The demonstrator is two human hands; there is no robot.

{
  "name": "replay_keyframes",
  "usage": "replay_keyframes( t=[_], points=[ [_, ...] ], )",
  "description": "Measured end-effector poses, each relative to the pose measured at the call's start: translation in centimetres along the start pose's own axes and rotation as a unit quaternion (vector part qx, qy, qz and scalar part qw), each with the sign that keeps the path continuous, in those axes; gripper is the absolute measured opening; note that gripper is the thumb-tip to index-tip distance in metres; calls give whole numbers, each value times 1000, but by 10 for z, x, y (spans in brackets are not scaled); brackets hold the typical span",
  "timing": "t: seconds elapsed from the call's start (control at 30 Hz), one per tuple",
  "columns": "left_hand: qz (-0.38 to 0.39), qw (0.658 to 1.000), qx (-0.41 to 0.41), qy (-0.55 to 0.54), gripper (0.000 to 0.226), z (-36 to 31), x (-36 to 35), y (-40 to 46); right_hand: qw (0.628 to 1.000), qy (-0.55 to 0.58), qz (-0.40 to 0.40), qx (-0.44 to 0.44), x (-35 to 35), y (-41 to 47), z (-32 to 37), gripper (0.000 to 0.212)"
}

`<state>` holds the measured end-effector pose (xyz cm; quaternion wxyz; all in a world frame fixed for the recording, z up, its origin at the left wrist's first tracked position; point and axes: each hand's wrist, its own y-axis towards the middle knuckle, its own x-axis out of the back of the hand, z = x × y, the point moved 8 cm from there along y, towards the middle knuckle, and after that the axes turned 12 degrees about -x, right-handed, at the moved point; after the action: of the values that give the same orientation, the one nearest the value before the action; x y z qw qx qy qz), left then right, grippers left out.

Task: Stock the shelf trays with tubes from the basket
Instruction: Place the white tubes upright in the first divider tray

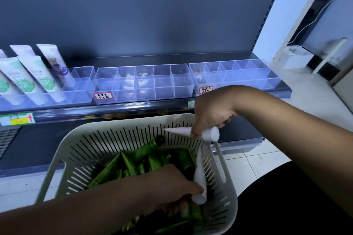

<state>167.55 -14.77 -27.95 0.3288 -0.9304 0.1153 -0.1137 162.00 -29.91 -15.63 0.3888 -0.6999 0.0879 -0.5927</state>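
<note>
While my right hand (212,112) hovers over the far rim of the basket (63,160), its grip is clenched around a white tube (193,132), cap end toward the right and the flat crimped end pointing left across the slotted wall. My left hand (172,187) is down inside the basket, its grip pinching the cap end of a second white tube (199,175), which stands nearly upright against the right inner wall. Beneath and around that hand lies a heap of green tubes (133,160), jumbled at all angles, one with a black cap poking up near the back wall (I cannot count them).

Above the basket runs the shelf (133,108), carrying three clear divided trays side by side. On the left tray (82,82), white tubes with green print (38,80) and one with purple print (57,66) lean back in their compartments, caps down. Next to it, the middle tray (145,82) bears a red-bordered handwritten label (103,96) on its front. Then comes the right tray (235,76), with a similar label partly hidden behind my right wrist. A price strip with a red arrow (18,118) sits on the shelf edge at the left. Pale floor tiles (254,160) show to the right of the basket.
</note>
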Motion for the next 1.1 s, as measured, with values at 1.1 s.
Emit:
replay_keyframes(
  t=[1.1],
  points=[
    [-134,920,-277,-243,57,-44,184,-87,764,634,65,100,14,4,72,52]
  ],
)
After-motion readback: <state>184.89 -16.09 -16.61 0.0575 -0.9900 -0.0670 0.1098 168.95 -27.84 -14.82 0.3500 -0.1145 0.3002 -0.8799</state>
